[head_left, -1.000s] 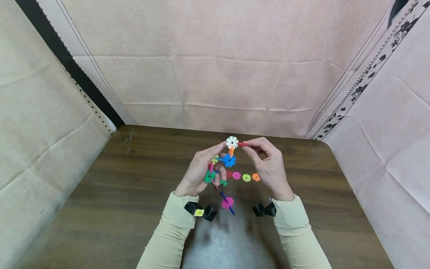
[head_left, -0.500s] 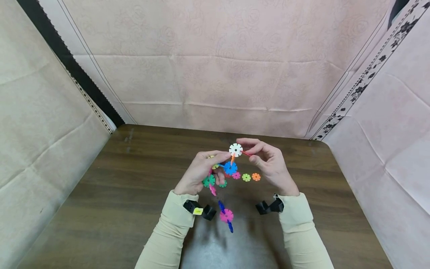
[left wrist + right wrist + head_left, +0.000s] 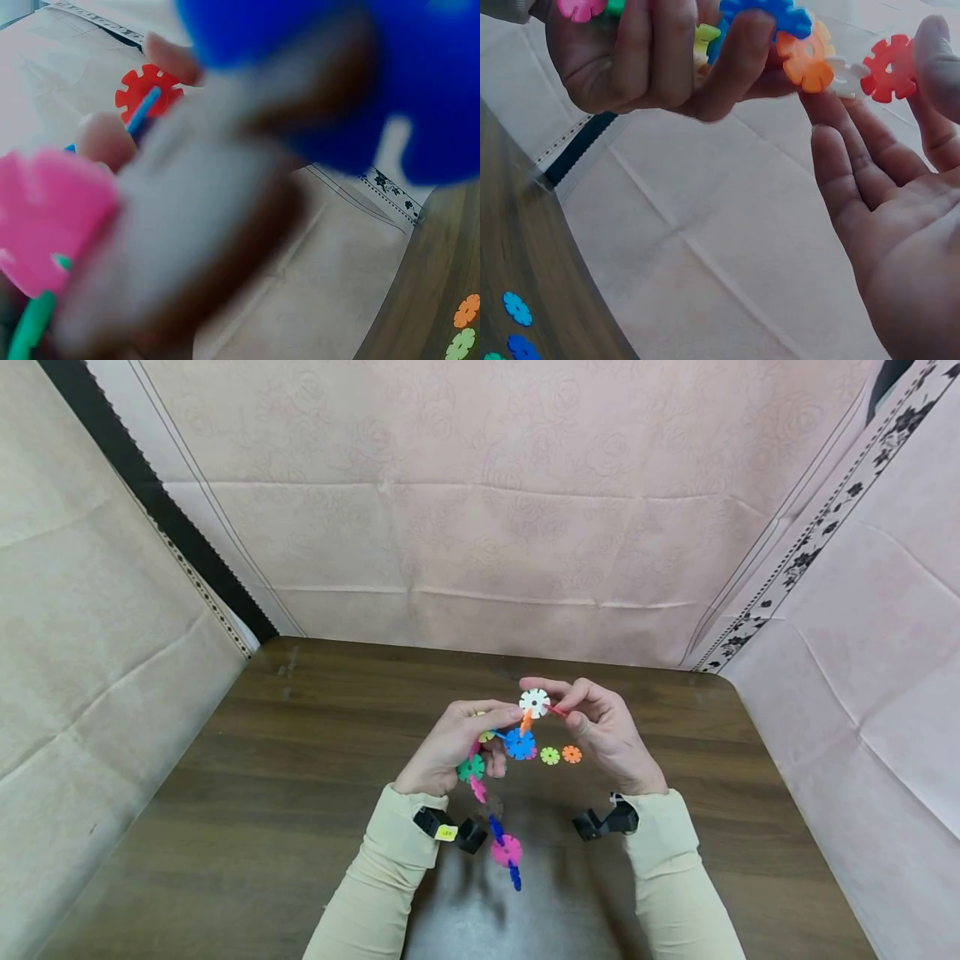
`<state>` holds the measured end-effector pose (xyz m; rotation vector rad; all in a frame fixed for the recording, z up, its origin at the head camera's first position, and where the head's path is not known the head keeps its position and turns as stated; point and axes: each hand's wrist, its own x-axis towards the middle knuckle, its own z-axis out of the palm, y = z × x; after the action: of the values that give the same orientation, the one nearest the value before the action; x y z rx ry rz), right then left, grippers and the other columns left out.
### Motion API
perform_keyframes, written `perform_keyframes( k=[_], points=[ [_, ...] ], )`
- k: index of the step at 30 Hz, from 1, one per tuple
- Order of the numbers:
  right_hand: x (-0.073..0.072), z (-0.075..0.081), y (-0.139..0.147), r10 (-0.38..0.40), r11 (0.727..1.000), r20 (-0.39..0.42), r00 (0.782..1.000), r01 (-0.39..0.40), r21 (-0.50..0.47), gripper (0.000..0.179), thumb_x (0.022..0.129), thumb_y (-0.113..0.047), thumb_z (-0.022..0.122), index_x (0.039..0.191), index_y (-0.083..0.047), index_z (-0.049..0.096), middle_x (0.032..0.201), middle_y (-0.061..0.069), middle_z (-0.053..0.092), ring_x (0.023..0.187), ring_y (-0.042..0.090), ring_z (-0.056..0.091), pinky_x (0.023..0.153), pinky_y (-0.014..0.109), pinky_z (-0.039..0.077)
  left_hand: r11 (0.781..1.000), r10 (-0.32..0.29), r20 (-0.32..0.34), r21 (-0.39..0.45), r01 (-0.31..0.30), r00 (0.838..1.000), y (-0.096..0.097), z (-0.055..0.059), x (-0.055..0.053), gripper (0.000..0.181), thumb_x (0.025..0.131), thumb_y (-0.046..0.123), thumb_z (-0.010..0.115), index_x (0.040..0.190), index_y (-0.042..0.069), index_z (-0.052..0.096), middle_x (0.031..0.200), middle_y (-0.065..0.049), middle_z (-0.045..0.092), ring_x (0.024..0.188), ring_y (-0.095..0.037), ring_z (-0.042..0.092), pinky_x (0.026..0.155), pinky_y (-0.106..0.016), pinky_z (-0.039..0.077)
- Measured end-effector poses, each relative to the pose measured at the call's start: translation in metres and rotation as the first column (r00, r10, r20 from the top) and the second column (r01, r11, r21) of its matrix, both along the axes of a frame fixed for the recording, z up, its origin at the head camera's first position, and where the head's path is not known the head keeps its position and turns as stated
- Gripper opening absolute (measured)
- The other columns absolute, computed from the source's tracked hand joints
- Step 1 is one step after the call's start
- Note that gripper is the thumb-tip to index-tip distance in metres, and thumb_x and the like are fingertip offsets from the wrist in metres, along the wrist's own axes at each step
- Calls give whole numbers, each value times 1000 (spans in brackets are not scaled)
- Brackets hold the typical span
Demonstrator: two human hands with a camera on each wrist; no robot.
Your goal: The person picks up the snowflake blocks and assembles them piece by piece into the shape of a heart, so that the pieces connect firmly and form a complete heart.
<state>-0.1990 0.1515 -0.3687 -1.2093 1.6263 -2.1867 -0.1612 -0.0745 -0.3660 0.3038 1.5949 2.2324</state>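
My left hand grips a linked chain of notched plastic snowflake discs in its middle. Along it run a blue disc, an orange disc, a yellow-green disc, a green disc and pink ones. A white disc forms the upper end. Between thumb and forefinger my right hand pinches a red disc, its edge at the white disc's edge. Its other fingers reach behind the white disc. Lower down, nearer the body, hangs a pink disc between two dark blue discs.
Loose discs lie in a row on the wooden table, among them a lime disc and an orange one. Blue discs on the table show in the right wrist view. Pale cloth walls the back and both sides.
Both hands have shifted slightly right and closer to the body with the chain. The hanging pink and dark blue discs have swung nearer. The right hand's fingers have spread behind the white disc.
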Motion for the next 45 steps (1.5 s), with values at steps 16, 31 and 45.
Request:
perform_keyframes(
  k=[16, 31, 45],
  points=[
    [0, -4, -6, 97, 988, 29, 995, -92, -126, 13, 95, -23, 61, 99, -11, 62, 135, 28, 51, 127, 41, 46, 99, 43, 40, 1000, -20, 8, 17, 20, 1000, 0, -2, 0, 39, 91, 31, 70, 119, 4, 67, 73, -9, 67, 50, -15, 63, 54, -25, 54],
    [6, 7, -1, 7, 998, -82, 997, -2, 62, 42, 100, -21, 54, 131, 6, 54, 139, 28, 47, 129, 46, 41, 107, 48, 38, 1000, -24, -15, 19, 24, 1000, -1, -1, 1, 40, 91, 31, 69, 119, 2, 68, 77, -11, 68, 49, -16, 62, 54, -26, 55],
    [3, 3, 0, 35, 999, -52, 998, -34, 19, 37, 99, -24, 55, 123, 3, 63, 135, 32, 49, 129, 47, 41, 100, 50, 44, 999, -37, -35, 13, 38, 999, 0, 1, 0, 37, 92, 29, 68, 117, 1, 69, 75, -11, 68, 50, -16, 63, 54, -28, 55]
  ],
)
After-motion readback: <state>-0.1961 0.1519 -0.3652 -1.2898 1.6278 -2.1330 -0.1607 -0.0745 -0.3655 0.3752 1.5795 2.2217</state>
